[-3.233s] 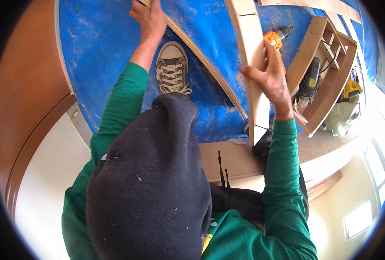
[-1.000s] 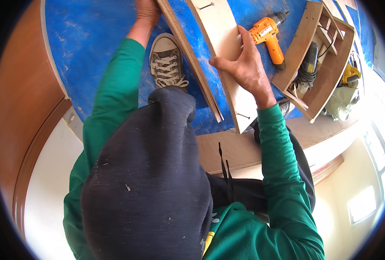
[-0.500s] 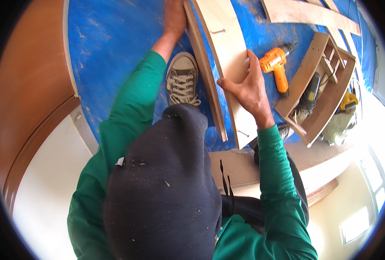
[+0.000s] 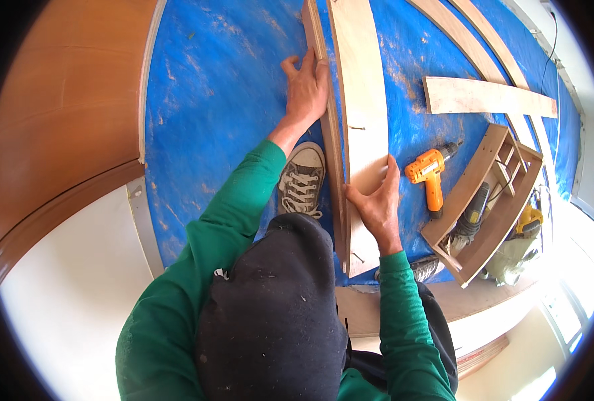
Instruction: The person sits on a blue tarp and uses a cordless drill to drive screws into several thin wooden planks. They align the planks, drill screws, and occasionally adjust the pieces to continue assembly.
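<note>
Pale plank (image 4: 365, 73) is before me over the blue sheet (image 4: 203, 100), my right hand (image 4: 379, 210) gripping across its width; my left hand (image 4: 306, 93) is part-curled against the edge-on board (image 4: 334, 160) beside it, though whether it grips I cannot tell. Two fasteners (image 4: 358, 127) stand proud of the plank, so I judge them only partly driven, with the far ends unjoined.

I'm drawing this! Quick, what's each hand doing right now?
Left hand: touching the edge-on board; can't tell if it's gripping.
Right hand: holding the wide pale board by its edges.
</note>
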`<state>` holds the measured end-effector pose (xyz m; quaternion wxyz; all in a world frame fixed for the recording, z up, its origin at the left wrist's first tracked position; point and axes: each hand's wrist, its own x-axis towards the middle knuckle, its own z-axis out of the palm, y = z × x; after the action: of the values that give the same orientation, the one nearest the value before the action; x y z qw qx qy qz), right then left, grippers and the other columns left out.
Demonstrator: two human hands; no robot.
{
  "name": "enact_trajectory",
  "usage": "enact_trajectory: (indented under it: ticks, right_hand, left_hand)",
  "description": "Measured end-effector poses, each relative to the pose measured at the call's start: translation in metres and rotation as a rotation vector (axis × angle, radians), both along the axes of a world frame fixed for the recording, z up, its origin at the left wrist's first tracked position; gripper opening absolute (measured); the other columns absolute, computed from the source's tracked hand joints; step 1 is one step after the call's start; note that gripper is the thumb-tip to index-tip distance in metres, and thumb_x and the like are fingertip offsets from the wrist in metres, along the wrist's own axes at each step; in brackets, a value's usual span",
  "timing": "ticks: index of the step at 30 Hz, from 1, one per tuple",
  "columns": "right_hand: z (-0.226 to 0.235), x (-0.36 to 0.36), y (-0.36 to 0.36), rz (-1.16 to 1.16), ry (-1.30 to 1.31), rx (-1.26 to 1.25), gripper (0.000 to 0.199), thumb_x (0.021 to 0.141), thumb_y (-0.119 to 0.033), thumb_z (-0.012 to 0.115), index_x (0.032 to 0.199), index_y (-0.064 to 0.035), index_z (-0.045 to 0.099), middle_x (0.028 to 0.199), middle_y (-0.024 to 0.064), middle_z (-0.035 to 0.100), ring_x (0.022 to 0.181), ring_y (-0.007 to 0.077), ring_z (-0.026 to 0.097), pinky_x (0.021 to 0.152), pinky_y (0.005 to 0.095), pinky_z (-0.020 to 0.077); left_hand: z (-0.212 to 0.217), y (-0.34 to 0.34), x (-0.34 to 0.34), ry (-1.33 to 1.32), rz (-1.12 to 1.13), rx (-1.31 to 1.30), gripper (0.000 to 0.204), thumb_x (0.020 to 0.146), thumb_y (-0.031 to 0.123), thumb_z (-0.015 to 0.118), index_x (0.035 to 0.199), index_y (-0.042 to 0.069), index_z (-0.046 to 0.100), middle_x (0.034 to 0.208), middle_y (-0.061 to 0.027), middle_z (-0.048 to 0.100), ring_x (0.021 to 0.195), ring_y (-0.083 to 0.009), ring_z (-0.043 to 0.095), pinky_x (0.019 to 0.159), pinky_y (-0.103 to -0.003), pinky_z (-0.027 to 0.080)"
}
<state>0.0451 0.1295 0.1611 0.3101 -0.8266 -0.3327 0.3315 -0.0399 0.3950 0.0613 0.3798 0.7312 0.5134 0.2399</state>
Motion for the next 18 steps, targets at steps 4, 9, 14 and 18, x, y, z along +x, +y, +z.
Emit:
enact_trajectory:
  ticks: [4, 9, 14, 18]
  right_hand:
    - [-0.001, 0.002, 0.000, 0.002, -0.001, -0.010, 0.119, 0.078, -0.028, 0.098, 0.166, 0.0117, 0.029, 0.144, 0.0288, 0.050, 0.137, 0.0444, 0.052, 0.120, 0.0539, 0.0452]
    - [0.005, -0.009, -0.001, 0.025, -0.029, 0.010, 0.118, 0.078, -0.027, 0.097, 0.166, 0.0107, 0.030, 0.145, 0.0286, 0.050, 0.136, 0.0460, 0.053, 0.118, 0.0553, 0.0466]
    - [0.008, -0.016, 0.003, 0.040, -0.111, -0.035, 0.117, 0.077, -0.029, 0.096, 0.166, 0.0082, 0.031, 0.145, 0.0288, 0.050, 0.135, 0.0497, 0.054, 0.113, 0.0581, 0.0479]
    - [0.008, -0.016, 0.005, 0.031, -0.105, -0.042, 0.117, 0.077, -0.029, 0.096, 0.166, 0.0084, 0.030, 0.145, 0.0291, 0.049, 0.136, 0.0498, 0.054, 0.115, 0.0584, 0.0470]
  left_hand:
    - [0.002, 0.000, -0.013, 0.003, -0.066, -0.081, 0.075, 0.123, 0.050, 0.031, 0.173, -0.006, 0.037, 0.148, -0.0290, 0.046, 0.125, -0.0427, 0.056, 0.114, -0.054, 0.050]
    - [-0.008, -0.007, -0.012, -0.189, -0.046, -0.124, 0.082, 0.123, 0.058, 0.023, 0.179, -0.001, 0.028, 0.137, -0.0225, 0.045, 0.124, -0.0371, 0.052, 0.120, -0.052, 0.043]
    - [-0.021, -0.005, -0.009, -0.212, -0.054, -0.167, 0.087, 0.121, 0.064, 0.017, 0.181, 0.000, 0.023, 0.135, -0.0200, 0.043, 0.125, -0.0346, 0.047, 0.123, -0.049, 0.039]
    - [-0.026, -0.005, -0.011, -0.284, -0.044, -0.176, 0.090, 0.120, 0.067, 0.015, 0.181, 0.001, 0.020, 0.135, -0.0188, 0.042, 0.126, -0.0330, 0.044, 0.124, -0.049, 0.038]
